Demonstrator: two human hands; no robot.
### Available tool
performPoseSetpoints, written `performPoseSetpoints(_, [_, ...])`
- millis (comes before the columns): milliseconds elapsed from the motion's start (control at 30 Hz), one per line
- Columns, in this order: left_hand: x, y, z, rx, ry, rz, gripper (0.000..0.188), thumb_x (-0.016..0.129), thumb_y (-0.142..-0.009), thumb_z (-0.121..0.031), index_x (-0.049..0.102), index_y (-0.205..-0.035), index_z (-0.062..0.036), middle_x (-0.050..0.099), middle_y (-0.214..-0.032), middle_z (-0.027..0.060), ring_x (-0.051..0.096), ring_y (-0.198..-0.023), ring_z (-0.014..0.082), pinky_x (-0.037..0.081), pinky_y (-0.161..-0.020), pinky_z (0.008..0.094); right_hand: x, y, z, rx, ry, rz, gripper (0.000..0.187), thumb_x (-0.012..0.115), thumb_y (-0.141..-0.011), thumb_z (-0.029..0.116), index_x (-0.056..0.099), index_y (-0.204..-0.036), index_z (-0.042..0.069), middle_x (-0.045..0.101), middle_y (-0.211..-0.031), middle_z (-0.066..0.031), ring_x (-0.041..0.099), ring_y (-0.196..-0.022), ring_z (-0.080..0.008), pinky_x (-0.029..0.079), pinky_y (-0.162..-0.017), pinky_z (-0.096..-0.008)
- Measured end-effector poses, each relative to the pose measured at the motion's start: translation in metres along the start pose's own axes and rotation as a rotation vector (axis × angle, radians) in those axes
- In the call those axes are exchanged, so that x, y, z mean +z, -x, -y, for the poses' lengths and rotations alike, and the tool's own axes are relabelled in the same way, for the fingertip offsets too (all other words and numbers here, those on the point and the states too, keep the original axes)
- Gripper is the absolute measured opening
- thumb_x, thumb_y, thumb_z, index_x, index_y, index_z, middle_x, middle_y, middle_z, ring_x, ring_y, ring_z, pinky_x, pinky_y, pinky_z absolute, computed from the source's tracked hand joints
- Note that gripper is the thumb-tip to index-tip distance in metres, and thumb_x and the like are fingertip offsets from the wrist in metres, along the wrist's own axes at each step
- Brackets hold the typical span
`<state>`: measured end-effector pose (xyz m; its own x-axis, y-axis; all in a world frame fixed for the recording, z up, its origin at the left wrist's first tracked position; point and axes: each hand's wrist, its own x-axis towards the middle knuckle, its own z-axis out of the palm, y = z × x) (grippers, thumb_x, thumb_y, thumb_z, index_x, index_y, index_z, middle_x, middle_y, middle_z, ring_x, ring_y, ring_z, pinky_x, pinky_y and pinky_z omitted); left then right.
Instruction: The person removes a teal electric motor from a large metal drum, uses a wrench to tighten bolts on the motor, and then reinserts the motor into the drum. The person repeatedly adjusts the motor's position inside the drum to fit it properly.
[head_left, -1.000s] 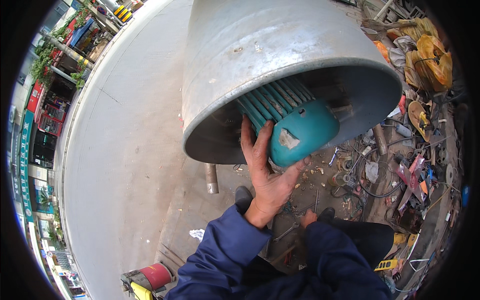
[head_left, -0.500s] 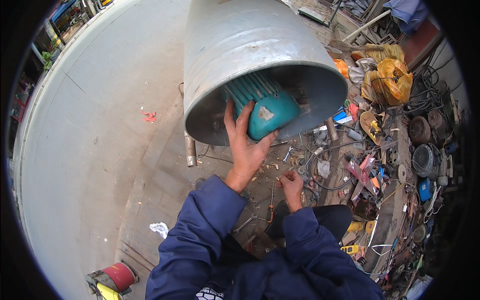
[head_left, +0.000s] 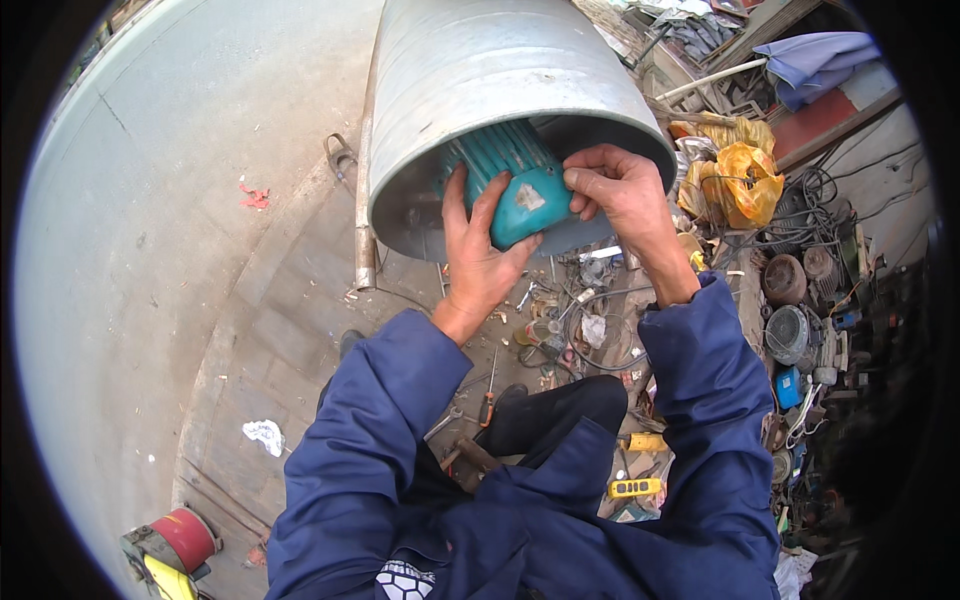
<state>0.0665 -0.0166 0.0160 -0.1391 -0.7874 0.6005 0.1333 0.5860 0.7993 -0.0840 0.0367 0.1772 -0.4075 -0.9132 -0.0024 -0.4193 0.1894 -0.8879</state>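
Two bare hands work at a teal metal motor with a ribbed body and rounded end (head_left: 532, 176), which we see inside the mouth of a wide grey metal cylinder (head_left: 500, 80). Taking the motor as our dial's centre, the left hand (head_left: 480, 262) is at 7 o'clock, fingers spread and thumb underneath, gripping the rounded end. The right hand (head_left: 637, 205) is at 3 o'clock, fingers curled, thumb and index together at the motor's edge; we cannot tell whether anything small is pinched there. At 8 o'clock we find a brownish metal pipe (head_left: 365, 255); at 3 o'clock, beyond the right hand, a crumpled orange-yellow plastic bag (head_left: 752, 188); at 6 o'clock, a long orange-handled screwdriver (head_left: 487, 409).
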Motion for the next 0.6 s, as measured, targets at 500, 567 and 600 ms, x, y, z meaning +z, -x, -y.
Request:
performPoseSetpoints(500, [0.001,-0.001,0.004,0.017,-0.063,-0.022,0.089,0.094,-0.063,-0.011,0.06,-0.146,-0.0182,0.031,-0.162,0.0313,0.041,-0.145,0.0502,0.044,-0.115,0.053,0.009,-0.011,-0.002,-0.448,0.612,-0.025,0.022,0.071,-0.092,0.014,0.077,-0.106,-0.002,0.074,-0.096,-0.0182,0.073,-0.087,-0.0332,0.056,-0.08,-0.039])
performPoseSetpoints(567, [0.001,0.0,0.004,0.012,-0.061,-0.021,0.09,0.094,-0.063,-0.011,0.06,-0.146,-0.0181,0.032,-0.162,0.0314,0.041,-0.145,0.0504,0.043,-0.115,0.0533,0.011,-0.01,0.0,-0.47,0.634,-0.025,0.022,0.07,-0.092,0.014,0.077,-0.106,-0.002,0.073,-0.097,-0.0189,0.073,-0.088,-0.0348,0.056,-0.081,-0.0399])
performPoseSetpoints(600, [0.001,0.0,0.004,0.013,-0.071,-0.022,0.09,0.094,-0.063,-0.011,0.06,-0.146,-0.0181,0.032,-0.162,0.0314,0.041,-0.145,0.0505,0.043,-0.115,0.0534,0.012,-0.01,0.001,-0.465,0.625,-0.027,0.022,0.07,-0.092,0.014,0.077,-0.106,-0.002,0.074,-0.097,-0.0189,0.073,-0.088,-0.0346,0.056,-0.081,-0.04])
